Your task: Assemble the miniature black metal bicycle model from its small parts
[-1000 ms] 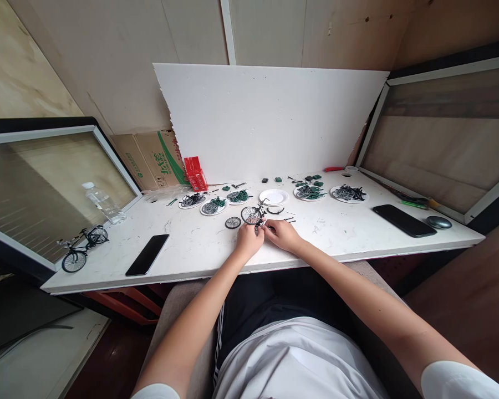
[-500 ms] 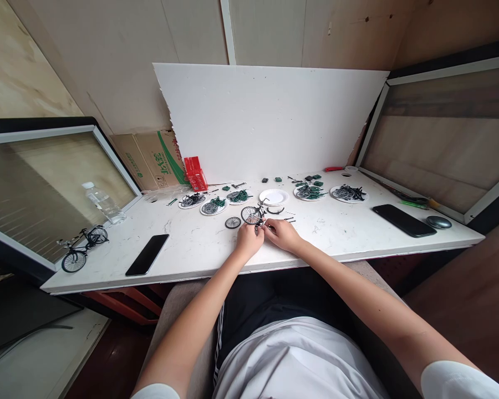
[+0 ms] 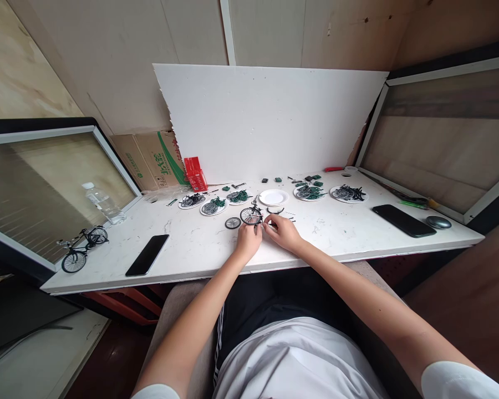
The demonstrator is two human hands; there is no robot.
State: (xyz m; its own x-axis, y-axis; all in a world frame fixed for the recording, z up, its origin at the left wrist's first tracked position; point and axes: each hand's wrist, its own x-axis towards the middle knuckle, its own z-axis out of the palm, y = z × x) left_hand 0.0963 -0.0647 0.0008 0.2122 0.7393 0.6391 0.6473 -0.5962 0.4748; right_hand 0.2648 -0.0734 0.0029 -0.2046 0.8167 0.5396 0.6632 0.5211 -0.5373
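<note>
A small black model bicycle (image 3: 251, 215), partly built with one wheel on it, stands at the middle of the white table (image 3: 199, 249). My left hand (image 3: 248, 242) is closed on its frame from below. My right hand (image 3: 281, 231) pinches at the bicycle's rear end, fingers curled together; what lies between the fingertips is too small to make out. A loose spoked wheel (image 3: 233, 223) lies flat just left of the bicycle. A curved black mudguard piece (image 3: 275, 211) lies just behind my right hand.
Several paper plates hold green and black parts, one plate (image 3: 273, 197) empty. A finished model bicycle (image 3: 80, 249) stands at far left beside a water bottle (image 3: 103, 203). Phones lie at left (image 3: 147, 254) and right (image 3: 403, 220). A red box (image 3: 195, 173) and a mouse (image 3: 438, 222) are nearby.
The model bicycle has tilted slightly in my hands, and my right hand's fingers have shifted a little up along its rear end. Nothing else moved.
</note>
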